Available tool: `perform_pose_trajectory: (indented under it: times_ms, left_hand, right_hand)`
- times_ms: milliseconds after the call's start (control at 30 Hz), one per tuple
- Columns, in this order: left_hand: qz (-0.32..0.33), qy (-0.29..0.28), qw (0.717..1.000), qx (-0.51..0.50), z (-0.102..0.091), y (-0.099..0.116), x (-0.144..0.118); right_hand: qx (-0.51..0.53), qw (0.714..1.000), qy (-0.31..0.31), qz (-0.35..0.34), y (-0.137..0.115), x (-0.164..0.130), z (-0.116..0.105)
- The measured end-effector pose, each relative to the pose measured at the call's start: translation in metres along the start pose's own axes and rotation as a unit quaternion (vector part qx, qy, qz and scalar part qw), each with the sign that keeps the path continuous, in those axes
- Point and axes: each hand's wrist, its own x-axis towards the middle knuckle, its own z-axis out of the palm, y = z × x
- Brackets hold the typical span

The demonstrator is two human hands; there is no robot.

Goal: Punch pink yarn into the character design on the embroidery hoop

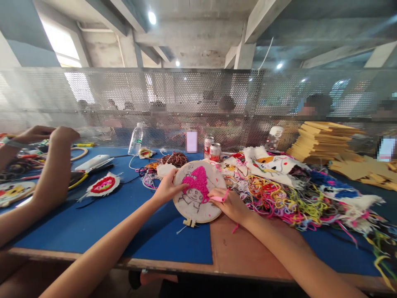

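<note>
Hoop (207, 221) is between left hand (167, 188) and right hand (232, 204). Left fingers grip its left rim, thumb on the front; right fingers are closed around pink tool (219, 199) over its right half. Cans (214, 152) stand behind it.

Perforated metal partition (192, 91) beneath concrete beams (266, 18).

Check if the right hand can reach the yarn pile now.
Likely yes: the yarn pile lies close by the right hand, nothing visibly between, though that hand holds a pink punch needle.
</note>
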Motion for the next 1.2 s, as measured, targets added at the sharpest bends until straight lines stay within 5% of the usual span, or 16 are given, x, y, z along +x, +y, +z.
perform_pose_trajectory:
  times_ms: [367, 600, 833, 1200]
  left_hand:
    - [-0.006, -0.005, 1.0, -0.002, -0.0004, 0.0024, 0.0004]
    - [-0.012, 0.011, 1.0, 0.027, 0.0006, -0.001, 0.0014]
    - [-0.009, 0.015, 0.999, 0.051, -0.0002, 0.0004, 0.0009]
    - [-0.094, 0.027, 0.99, -0.101, 0.0056, 0.0047, 0.001]
  right_hand:
    - [0.034, 0.999, 0.02, -0.024, -0.0008, 0.004, 0.0028]
    - [0.133, 0.987, 0.058, 0.063, -0.0013, 0.0013, 0.0034]
    - [0.138, 0.988, 0.074, 0.01, 0.0008, 0.0014, 0.0009]
    - [0.11, 0.992, 0.058, -0.028, 0.0017, 0.0006, 0.0029]
